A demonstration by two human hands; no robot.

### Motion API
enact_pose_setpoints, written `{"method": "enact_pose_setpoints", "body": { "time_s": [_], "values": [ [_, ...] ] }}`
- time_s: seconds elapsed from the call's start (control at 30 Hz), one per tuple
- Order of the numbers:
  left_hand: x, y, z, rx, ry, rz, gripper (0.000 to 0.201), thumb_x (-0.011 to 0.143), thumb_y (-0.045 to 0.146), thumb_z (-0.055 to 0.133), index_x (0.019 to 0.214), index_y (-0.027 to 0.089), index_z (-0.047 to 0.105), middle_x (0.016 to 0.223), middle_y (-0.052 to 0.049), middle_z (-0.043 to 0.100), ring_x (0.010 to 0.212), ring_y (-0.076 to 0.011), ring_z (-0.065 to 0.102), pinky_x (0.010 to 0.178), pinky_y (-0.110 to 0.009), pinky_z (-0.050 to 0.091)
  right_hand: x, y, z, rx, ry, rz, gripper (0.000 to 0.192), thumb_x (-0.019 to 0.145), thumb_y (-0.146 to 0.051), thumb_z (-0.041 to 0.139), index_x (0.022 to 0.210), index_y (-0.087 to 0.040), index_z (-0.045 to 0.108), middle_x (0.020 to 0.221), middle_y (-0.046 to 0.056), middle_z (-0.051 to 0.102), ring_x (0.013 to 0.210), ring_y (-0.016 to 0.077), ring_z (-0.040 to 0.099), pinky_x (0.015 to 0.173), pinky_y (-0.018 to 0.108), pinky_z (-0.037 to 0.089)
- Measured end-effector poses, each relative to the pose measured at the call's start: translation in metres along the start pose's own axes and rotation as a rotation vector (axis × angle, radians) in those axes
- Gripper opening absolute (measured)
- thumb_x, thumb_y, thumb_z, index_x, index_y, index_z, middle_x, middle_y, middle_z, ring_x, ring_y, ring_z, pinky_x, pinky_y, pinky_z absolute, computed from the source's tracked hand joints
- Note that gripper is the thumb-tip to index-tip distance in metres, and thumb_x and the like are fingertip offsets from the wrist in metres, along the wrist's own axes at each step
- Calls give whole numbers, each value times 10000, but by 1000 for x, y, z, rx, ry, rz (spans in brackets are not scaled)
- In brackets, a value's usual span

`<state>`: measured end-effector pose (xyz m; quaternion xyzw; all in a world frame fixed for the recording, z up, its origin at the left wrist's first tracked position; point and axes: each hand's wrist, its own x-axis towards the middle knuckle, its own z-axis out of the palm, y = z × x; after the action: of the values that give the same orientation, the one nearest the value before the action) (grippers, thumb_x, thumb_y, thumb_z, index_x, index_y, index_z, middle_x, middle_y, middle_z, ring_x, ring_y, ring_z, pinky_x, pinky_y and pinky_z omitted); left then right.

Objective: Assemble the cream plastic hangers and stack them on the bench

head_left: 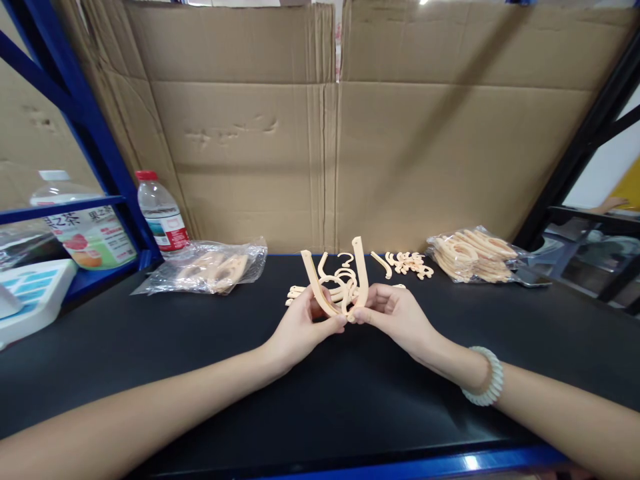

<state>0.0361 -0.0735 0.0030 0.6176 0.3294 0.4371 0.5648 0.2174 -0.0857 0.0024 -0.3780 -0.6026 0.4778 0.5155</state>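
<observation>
Both hands meet above the middle of the black bench [150, 360], and a cream plastic hanger piece [337, 287] sits pinched between them. The left hand [305, 327] has its grip clenched on the left arm of the piece, thumb and fingertips clamped low near the joint. The right hand [395, 317] grasps the right arm at the same low point, so the two grips almost touch at the bottom of the piece.

The piece is folded into a narrow V: two flat, pale peach arms rise from the fingers and spread apart toward the back edge, their square ends uppermost. It is held off the bench surface, tilted slightly away from the person.

Just behind it, toward the back edge, lies a loose heap of small hooks [407, 262] of the same colour. A clear bag of hanger parts [473, 257] lies at the back right, another bag [210, 267] at the back left.
</observation>
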Motion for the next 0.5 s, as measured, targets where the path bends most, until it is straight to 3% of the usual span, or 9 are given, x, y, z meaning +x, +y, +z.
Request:
{"method": "enact_pose_setpoints", "body": {
  "time_s": [0.17,0.3,0.5],
  "values": [
    [1,1,1,-21,-8,0,336,715,190,739,881,183,447,921,-32,674,889,-181,654,715,-294,562,1,1,2,5,14,11,251,629,-304,788,689,-173,582,728,16,668,691,158,649,697,326,547],
    [0,4,0,-47,15,-34,334,713,184,750,884,173,463,897,-36,675,880,-174,653,720,-285,564,3,-3,0,9,-34,-3,240,652,-289,777,780,-178,607,807,22,673,780,165,647,755,326,533],
    [7,15,-16,-182,110,-84,290,690,158,773,829,153,518,711,27,618,695,-95,632,693,-212,549,16,-13,-38,17,-117,28,244,620,-270,808,769,-170,643,689,-12,631,623,104,592,572,230,492]
  ]
}}
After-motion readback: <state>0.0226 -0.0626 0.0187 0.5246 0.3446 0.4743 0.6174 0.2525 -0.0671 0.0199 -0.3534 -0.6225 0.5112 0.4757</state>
